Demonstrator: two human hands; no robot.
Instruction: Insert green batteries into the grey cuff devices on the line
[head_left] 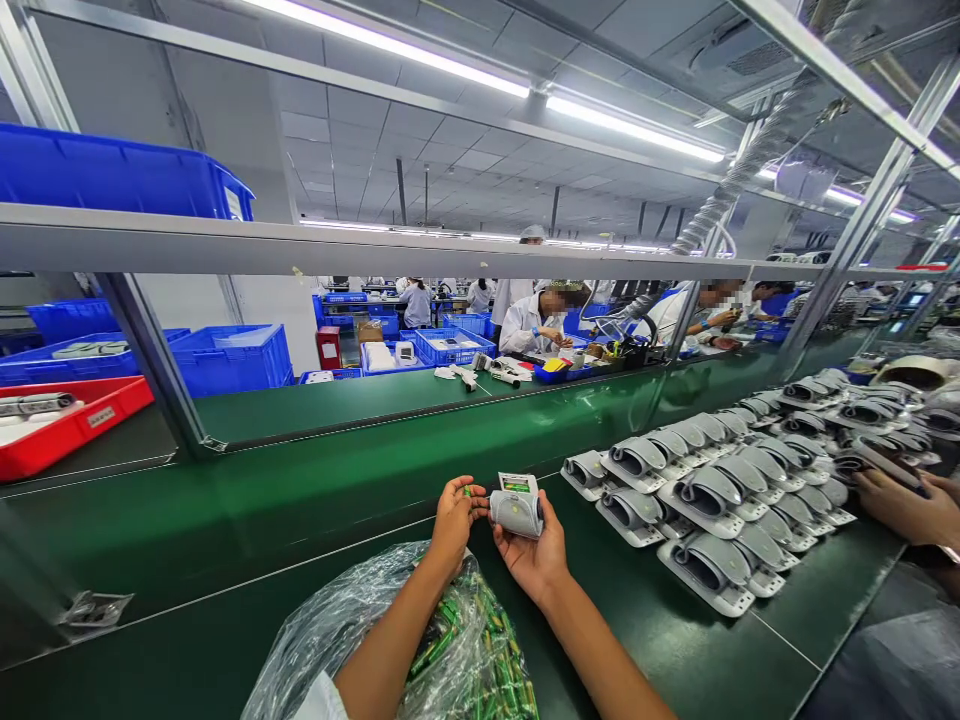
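My right hand (541,555) is wrapped around a wrist blood pressure monitor (516,513), a white unit with a grey curled cuff. Its battery compartment faces up, and green batteries (517,485) show inside. Just left of it, my left hand (452,518) pinches a small green battery (467,491), mostly covered by the fingers; the fingertips are close to the cuff's left edge. Under my left forearm lies a clear plastic bag (330,625) full of loose green batteries (491,650).
Rows of similar monitors (709,490) stand on the green bench (600,640) to the right. A co-worker's hands (904,500) hold another unit at far right. A metal-framed shelf (450,255) crosses ahead. Blue bins (229,360) and a red tray (82,425) are at left.
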